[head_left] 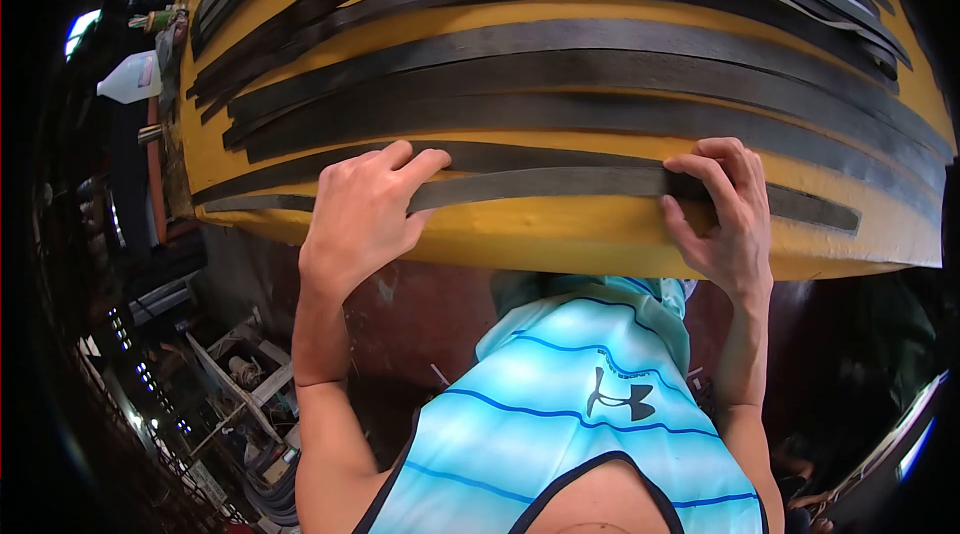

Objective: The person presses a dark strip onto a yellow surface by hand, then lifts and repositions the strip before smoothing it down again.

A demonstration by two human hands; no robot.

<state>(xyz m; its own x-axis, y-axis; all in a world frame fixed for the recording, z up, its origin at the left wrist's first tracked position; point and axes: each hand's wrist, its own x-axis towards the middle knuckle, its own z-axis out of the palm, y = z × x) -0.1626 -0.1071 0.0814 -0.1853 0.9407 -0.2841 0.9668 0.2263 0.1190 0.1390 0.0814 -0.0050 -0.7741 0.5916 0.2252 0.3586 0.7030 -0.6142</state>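
Bent over a yellow surface [560,234], you work a gray strip [545,184] lying lengthwise near its close edge. Your right hand [728,209] pinches the strip edge to edge, fingers bent above, thumb below. Your left hand [365,204] covers its other stretch, fingers half curled and thumb parted; whether they grip it, you cannot tell. Beyond, rows of dark strips [560,69] run across the surface.

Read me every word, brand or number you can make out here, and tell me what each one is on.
"UNDER ARMOUR": on the tank top, upside down above its dark logo; last letters blurred.
Label on the white jug: too small to read.
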